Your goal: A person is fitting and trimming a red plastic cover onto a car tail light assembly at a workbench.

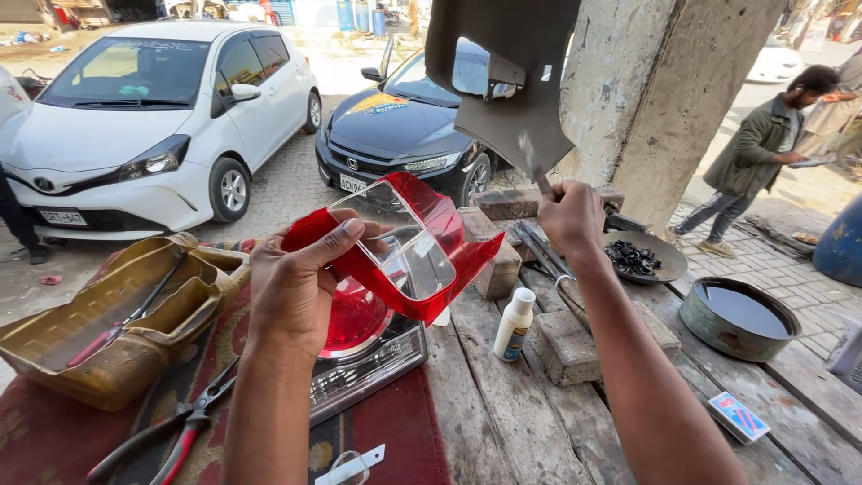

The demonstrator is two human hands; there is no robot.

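Outdoor roadside workbench of weathered wooden planks [503, 422], a red patterned cloth [404, 431] over its left part; a white car [135, 117] and a dark car [395, 126] are parked far left and centre, and a concrete pillar [655, 81] rises far right. The left hand [296, 287] holds a red and clear tail-light lens [404, 251] up above the bench, fingers curled behind it and thumb laid across the near face, clamping its left edge. The lens sits just right of that hand and well left of the right hand; its long axis runs left to right, tilted down to the right, its clear panel turned toward the viewer. The right hand [572, 218] is closed in a fist round a thin metal blade tool [534, 166], whose shaft points up and slightly left, away from the lens. The left hand is the nearer one; the right is apart from the lens, no contact. Below the lens a lamp housing [368, 359] rests on the cloth. A small white bottle [514, 325] stands just to its right. Pliers [171, 431] lie near left.
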